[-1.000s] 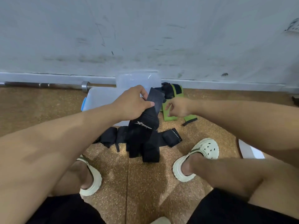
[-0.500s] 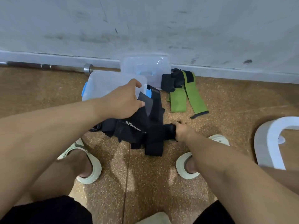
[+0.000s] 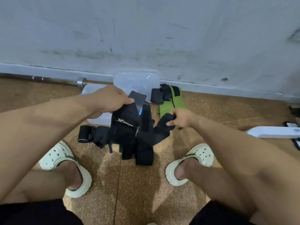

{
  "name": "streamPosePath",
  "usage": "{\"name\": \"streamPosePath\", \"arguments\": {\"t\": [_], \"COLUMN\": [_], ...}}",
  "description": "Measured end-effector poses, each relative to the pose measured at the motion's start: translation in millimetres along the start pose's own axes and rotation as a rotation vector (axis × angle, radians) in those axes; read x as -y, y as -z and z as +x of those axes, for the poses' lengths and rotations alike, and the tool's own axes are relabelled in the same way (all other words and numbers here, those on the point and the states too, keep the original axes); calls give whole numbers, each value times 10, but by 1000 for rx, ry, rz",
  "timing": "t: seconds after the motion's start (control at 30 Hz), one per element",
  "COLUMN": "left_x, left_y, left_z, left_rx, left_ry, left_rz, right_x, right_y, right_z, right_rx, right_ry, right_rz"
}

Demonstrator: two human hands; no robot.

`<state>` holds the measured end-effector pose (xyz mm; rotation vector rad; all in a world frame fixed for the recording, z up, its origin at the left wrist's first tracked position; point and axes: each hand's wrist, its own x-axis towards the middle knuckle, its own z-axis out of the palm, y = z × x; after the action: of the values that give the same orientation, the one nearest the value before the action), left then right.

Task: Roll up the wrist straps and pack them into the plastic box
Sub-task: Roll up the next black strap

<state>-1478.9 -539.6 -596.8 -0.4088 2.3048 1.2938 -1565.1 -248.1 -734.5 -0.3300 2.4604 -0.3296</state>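
Left hand (image 3: pixel 110 101) grips a black wrist strap (image 3: pixel 128 125); right hand (image 3: pixel 180 118) pinches another black strap's end (image 3: pixel 164 125).

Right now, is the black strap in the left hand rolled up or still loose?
Loose. The left hand grips one flat end of the black strap, and the rest hangs down unrolled toward the floor.

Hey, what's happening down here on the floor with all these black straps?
A person is crouched over a pile of black wrist straps, sorting them for rolling. The left hand grips the top end of one strap and lifts it, while the right hand pinches another black strap end. One strap already sits rolled on the floor at the left. The clear plastic box lies just behind the pile, its lid leaning at the wall, with green straps beside it.
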Motion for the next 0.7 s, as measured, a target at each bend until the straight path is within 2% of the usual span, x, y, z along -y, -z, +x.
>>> {"name": "streamPosePath", "arguments": {"t": [0.1, 0.3, 0.4, 0.6, 0.7], "left_x": [-27, -87, -118, -160, -195], "left_y": [82, 188, 161, 164, 123], "left_z": [-102, -323, -413, -540, -603], "left_rx": [-9, -124, -169, -282, -228], "left_ry": [-47, -144, -196, -355, -382], "left_rz": [-24, -65, -69, -80, -107], "right_x": [218, 800, 1070, 1517, 1697], "right_y": [702, 1525, 1631, 1656, 1579], "right_z": [-290, -1168, -1566, -1994, -2046], "right_rx": [-64, -10, 50, 367, 286], "right_ry": [60, 194, 292, 446, 517], "right_rz": [-34, -14, 92, 78, 125]}}
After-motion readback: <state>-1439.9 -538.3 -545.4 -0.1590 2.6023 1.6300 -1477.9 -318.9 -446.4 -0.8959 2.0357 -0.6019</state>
